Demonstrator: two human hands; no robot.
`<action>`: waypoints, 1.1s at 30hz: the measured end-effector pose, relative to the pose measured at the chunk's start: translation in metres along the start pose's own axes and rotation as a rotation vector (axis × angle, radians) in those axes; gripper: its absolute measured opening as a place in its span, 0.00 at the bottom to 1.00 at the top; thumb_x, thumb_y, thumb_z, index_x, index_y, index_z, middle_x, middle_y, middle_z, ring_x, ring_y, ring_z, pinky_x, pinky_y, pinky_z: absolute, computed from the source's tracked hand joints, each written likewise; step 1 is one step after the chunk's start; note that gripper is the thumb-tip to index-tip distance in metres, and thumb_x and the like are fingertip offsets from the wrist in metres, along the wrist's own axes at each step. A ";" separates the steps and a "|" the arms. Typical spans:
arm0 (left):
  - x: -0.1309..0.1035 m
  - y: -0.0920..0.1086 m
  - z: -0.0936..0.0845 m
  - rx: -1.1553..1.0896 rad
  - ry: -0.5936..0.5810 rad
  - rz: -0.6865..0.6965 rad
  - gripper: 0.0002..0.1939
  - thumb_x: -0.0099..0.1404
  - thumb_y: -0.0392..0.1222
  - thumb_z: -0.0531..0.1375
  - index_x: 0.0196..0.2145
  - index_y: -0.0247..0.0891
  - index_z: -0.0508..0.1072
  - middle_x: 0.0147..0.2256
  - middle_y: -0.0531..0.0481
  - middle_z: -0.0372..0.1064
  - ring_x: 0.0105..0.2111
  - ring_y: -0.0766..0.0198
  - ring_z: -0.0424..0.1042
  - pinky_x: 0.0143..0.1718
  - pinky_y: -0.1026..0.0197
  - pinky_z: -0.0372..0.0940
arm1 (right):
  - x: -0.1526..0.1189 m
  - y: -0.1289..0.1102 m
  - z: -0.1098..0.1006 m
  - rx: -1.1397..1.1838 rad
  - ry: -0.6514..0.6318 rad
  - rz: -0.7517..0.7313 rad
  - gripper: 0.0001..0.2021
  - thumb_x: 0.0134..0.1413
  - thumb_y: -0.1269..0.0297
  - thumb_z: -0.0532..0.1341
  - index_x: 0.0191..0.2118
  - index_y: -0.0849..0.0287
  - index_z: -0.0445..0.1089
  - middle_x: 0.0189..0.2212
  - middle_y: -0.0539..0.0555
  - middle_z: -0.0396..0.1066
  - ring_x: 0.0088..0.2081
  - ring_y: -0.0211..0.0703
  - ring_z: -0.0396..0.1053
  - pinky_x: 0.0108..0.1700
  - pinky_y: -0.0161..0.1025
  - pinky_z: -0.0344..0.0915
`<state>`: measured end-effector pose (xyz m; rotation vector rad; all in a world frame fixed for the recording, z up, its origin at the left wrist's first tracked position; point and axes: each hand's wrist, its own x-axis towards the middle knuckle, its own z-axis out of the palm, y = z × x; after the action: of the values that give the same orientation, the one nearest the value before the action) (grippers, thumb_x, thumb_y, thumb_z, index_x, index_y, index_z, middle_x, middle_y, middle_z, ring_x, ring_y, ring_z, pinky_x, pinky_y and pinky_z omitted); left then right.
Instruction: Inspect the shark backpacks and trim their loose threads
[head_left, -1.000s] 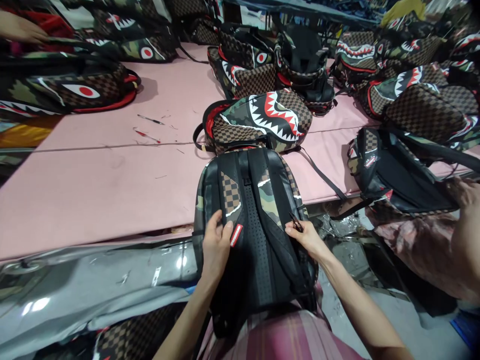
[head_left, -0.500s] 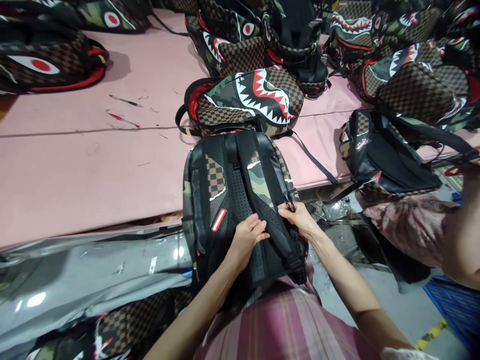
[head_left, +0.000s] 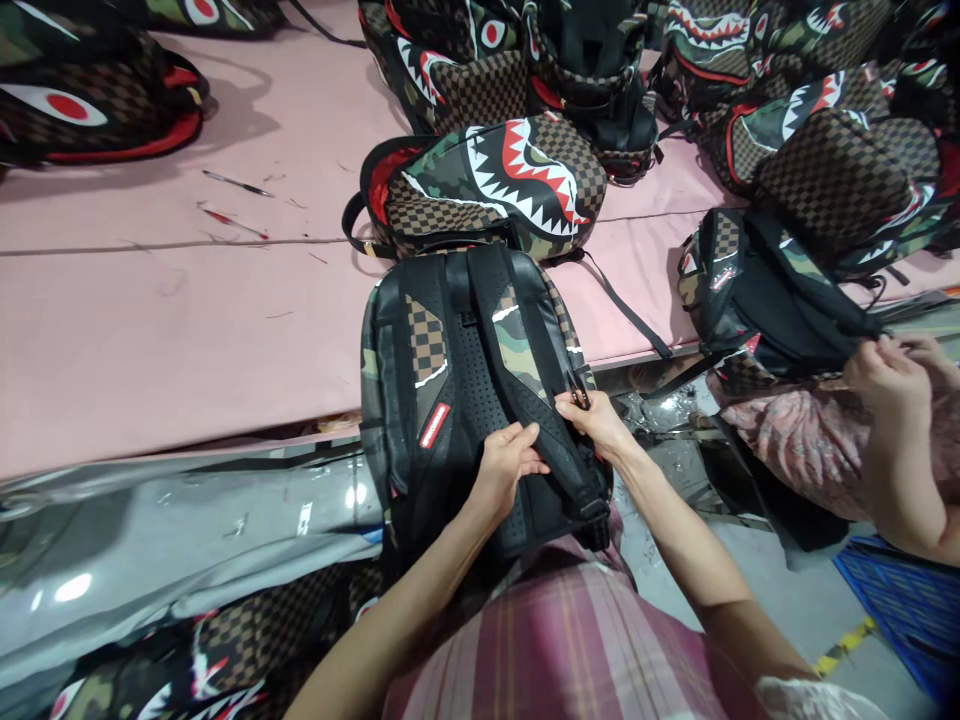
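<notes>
A black backpack (head_left: 469,330) with camouflage and checkered patches leans against the table edge, its strap side up. My left hand (head_left: 510,462) has its fingers closed on the inner edge of the right-hand shoulder strap (head_left: 525,365). On that strap's outer side, my right hand (head_left: 589,420) pinches the strap, with small dark scissors showing between the fingers. Just behind lies a shark-mouth backpack (head_left: 442,195) on its side, its red lining showing at the left end.
Pens (head_left: 238,184) and thread bits lie on the pink table (head_left: 187,330). More backpacks (head_left: 855,180) fill the back and right. A co-worker's hands (head_left: 892,375) hold another bag. Bags also sit at lower left.
My left hand has shifted right and its fingers have come onto the strap. The co-worker's hands have moved down and left at the bag on the right. The view has shifted slightly.
</notes>
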<state>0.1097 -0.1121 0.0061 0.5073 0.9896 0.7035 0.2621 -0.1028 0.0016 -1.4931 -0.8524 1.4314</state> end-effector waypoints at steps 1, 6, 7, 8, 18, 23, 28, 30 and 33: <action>0.001 0.001 -0.002 -0.008 0.006 -0.004 0.18 0.47 0.49 0.65 0.29 0.31 0.68 0.23 0.49 0.70 0.19 0.66 0.69 0.20 0.64 0.64 | 0.000 0.000 0.000 0.000 -0.007 -0.007 0.20 0.32 0.52 0.68 0.29 0.65 0.71 0.15 0.43 0.56 0.18 0.28 0.46 0.21 0.32 0.41; 0.005 0.016 -0.010 -0.052 0.070 0.032 0.21 0.47 0.53 0.64 0.29 0.31 0.69 0.24 0.48 0.69 0.19 0.67 0.69 0.20 0.63 0.66 | -0.001 -0.004 0.000 -0.019 -0.027 0.011 0.21 0.32 0.52 0.68 0.29 0.66 0.71 0.15 0.43 0.55 0.18 0.28 0.45 0.21 0.32 0.41; 0.006 0.021 -0.012 -0.050 0.074 0.046 0.20 0.47 0.52 0.65 0.29 0.31 0.69 0.24 0.48 0.69 0.20 0.67 0.69 0.21 0.64 0.66 | -0.001 -0.004 -0.001 -0.023 -0.028 0.025 0.21 0.32 0.51 0.68 0.29 0.66 0.71 0.14 0.42 0.54 0.17 0.27 0.44 0.20 0.32 0.39; 0.006 0.026 -0.015 -0.041 0.067 0.056 0.20 0.47 0.50 0.65 0.29 0.30 0.69 0.24 0.48 0.69 0.20 0.67 0.69 0.22 0.64 0.66 | -0.001 -0.005 -0.001 -0.025 -0.031 0.039 0.22 0.32 0.51 0.68 0.29 0.66 0.71 0.14 0.42 0.53 0.17 0.27 0.43 0.20 0.32 0.38; 0.000 0.080 -0.016 0.202 -0.071 0.076 0.21 0.48 0.49 0.65 0.35 0.29 0.72 0.30 0.43 0.72 0.28 0.63 0.72 0.30 0.62 0.67 | 0.001 -0.041 0.016 0.045 -0.003 -0.023 0.16 0.37 0.55 0.68 0.23 0.63 0.66 0.18 0.45 0.60 0.21 0.30 0.56 0.24 0.31 0.52; 0.035 0.154 -0.032 0.432 0.155 0.443 0.23 0.52 0.51 0.62 0.40 0.32 0.72 0.33 0.43 0.73 0.32 0.60 0.73 0.30 0.61 0.66 | 0.077 -0.089 0.004 0.370 0.037 -0.049 0.14 0.40 0.56 0.66 0.28 0.61 0.66 0.16 0.46 0.61 0.17 0.32 0.57 0.19 0.31 0.55; 0.124 0.210 -0.058 0.646 0.371 0.705 0.19 0.58 0.48 0.55 0.41 0.34 0.72 0.37 0.42 0.74 0.39 0.57 0.72 0.39 0.58 0.65 | 0.149 -0.092 -0.010 0.575 -0.124 0.069 0.10 0.47 0.58 0.62 0.26 0.59 0.64 0.13 0.43 0.54 0.12 0.28 0.42 0.12 0.29 0.44; 0.161 0.227 -0.058 0.721 0.409 0.766 0.19 0.58 0.47 0.54 0.43 0.34 0.72 0.39 0.42 0.73 0.41 0.57 0.71 0.44 0.56 0.63 | 0.161 -0.085 -0.012 0.664 -0.140 0.054 0.07 0.48 0.63 0.62 0.28 0.60 0.66 0.15 0.43 0.54 0.13 0.27 0.41 0.12 0.28 0.45; 0.205 0.249 -0.042 0.851 0.350 0.830 0.20 0.59 0.48 0.54 0.45 0.35 0.71 0.43 0.42 0.72 0.43 0.55 0.70 0.49 0.55 0.60 | 0.166 -0.078 -0.014 0.745 -0.151 0.055 0.05 0.47 0.66 0.62 0.30 0.61 0.67 0.16 0.43 0.57 0.13 0.26 0.41 0.14 0.27 0.47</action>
<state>0.0721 0.2091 0.0368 1.6406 1.4080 1.1130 0.3003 0.0771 0.0074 -0.8524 -0.2912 1.6689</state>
